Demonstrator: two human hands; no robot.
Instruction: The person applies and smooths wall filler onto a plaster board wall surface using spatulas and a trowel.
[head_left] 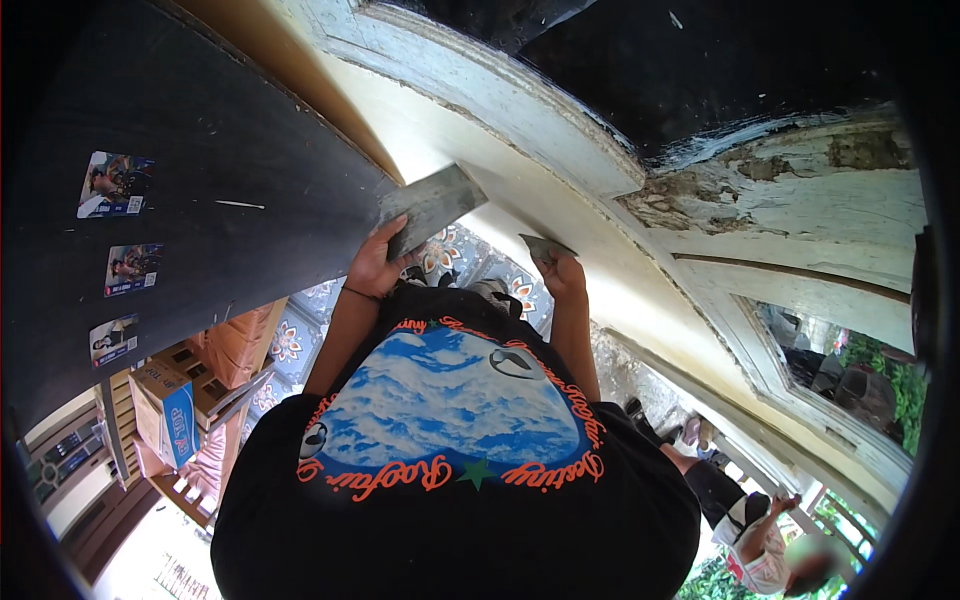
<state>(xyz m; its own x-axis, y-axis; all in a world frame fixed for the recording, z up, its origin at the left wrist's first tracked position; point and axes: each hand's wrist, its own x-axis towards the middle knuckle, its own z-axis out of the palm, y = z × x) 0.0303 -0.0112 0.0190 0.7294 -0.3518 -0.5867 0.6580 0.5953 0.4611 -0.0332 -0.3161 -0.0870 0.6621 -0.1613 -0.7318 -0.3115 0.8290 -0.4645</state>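
In the middle of the head view my left hand (378,262) grips a wide, flat, grey rectangular metal plate (440,205) by its lower edge; streaks of pale residue show on it. My right hand (557,275) is closed on a smaller grey putty knife (545,243), its blade tilted up toward the cream wall (560,175). The plate is held between a dark board (250,150) and that wall, above a blue floral tiled floor (435,255).
White door frame (480,80) with cracked, rotted wood (720,175) at upper right. Three small picture cards (117,185) are on the dark board. Wooden seating with pink cushions (225,340) and a cardboard box (160,405) stands lower left. Another person (760,555) is at lower right.
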